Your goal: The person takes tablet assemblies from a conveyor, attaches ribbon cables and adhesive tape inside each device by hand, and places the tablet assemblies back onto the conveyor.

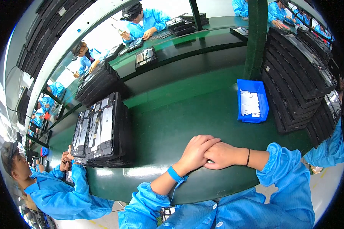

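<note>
My left hand (pixel 197 149) lies over my right hand (pixel 228 155) at the near side of the green table (pixel 172 114). Its fingers are together and wrapped across the back of the right one. The right hand's fingers are mostly hidden underneath, so whether they are curled or straight does not show. A blue wrist strap (pixel 175 174) with a cord circles my left wrist; a thin dark band (pixel 248 157) is on the right. Neither hand touches the blue bin (pixel 266 108) of white pieces, beyond them to the right.
To the left stands a stack of black trays (pixel 123 133) holding phone-like parts. More black trays (pixel 294 82) are piled high at right beside a green post (pixel 256 42). A co-worker (pixel 61 191) in blue sits close on my left; others work across the shelf-framed bench.
</note>
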Demonstrator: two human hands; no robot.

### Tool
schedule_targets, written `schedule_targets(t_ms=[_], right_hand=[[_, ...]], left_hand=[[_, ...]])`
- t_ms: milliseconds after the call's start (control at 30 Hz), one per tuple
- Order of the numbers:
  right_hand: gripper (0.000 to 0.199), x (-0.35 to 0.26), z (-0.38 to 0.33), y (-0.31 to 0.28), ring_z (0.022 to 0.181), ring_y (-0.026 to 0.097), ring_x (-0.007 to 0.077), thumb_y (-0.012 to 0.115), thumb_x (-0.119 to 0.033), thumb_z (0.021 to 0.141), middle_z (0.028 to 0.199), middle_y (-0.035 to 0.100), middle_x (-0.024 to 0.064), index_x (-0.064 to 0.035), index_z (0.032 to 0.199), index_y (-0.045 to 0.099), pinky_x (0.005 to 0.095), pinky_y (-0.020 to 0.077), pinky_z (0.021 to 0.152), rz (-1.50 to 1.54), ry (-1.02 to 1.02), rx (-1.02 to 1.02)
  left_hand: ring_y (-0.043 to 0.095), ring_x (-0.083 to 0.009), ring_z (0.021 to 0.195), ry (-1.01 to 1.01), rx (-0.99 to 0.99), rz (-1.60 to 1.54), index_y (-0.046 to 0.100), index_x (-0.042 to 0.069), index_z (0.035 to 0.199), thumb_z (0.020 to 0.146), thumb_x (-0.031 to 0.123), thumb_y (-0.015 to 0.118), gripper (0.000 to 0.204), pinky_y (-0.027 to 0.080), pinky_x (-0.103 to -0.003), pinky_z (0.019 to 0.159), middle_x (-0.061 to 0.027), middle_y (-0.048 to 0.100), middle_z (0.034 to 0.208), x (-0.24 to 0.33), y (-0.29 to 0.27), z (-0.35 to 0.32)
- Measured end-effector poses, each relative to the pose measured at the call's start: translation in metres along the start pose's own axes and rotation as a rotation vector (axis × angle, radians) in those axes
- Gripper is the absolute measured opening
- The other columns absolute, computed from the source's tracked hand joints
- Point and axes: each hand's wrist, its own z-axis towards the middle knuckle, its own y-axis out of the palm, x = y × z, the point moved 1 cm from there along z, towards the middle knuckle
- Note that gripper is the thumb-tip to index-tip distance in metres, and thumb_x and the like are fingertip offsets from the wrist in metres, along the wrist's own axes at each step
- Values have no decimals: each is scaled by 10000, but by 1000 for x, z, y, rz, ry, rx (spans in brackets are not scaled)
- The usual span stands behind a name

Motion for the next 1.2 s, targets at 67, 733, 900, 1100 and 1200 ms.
schedule_targets(t_ms=[67, 733, 900, 1100, 1200], right_hand=[[218, -1, 0, -1, 779, 606, 353, 673, -223, 750, 813, 627, 190, -15, 770, 607, 447, 492, 717, -1, 11, -7], [236, -1, 1, -1, 792, 604, 366, 666, -233, 757, 834, 625, 201, -8, 792, 604, 452, 492, 727, -2, 19, -24], [235, -1, 1, -1, 789, 604, 364, 667, -233, 757, 830, 626, 197, -9, 789, 603, 450, 492, 724, -2, 13, -19], [230, -1, 1, -1, 776, 604, 355, 670, -230, 754, 819, 628, 192, -12, 780, 604, 445, 491, 711, -12, 9, -17], [225, -1, 1, 0, 764, 606, 352, 674, -225, 751, 808, 628, 189, -12, 774, 603, 441, 492, 701, -2, 7, -9]], left_hand=[[552, -292, 997, -2, -3, 1, 618, 75, 1177, 638, 18, 654, 543, 433, -383, 867, -89, 599, 1089, 1, 0, 0], [552, -286, 1000, -11, -7, -18, 618, 74, 1178, 633, 10, 645, 549, 430, -377, 870, -86, 601, 1089, 1, -1, 0], [552, -289, 1002, -9, -3, -14, 618, 70, 1175, 633, 13, 646, 547, 431, -380, 871, -91, 601, 1089, 1, -1, 0], [552, -292, 993, -6, -6, -14, 616, 68, 1176, 633, 13, 643, 546, 432, -382, 865, -95, 598, 1088, 2, -2, 1], [552, -293, 987, -2, -4, -12, 615, 68, 1178, 637, 12, 641, 545, 433, -382, 862, -95, 597, 1085, 2, -2, 0]])
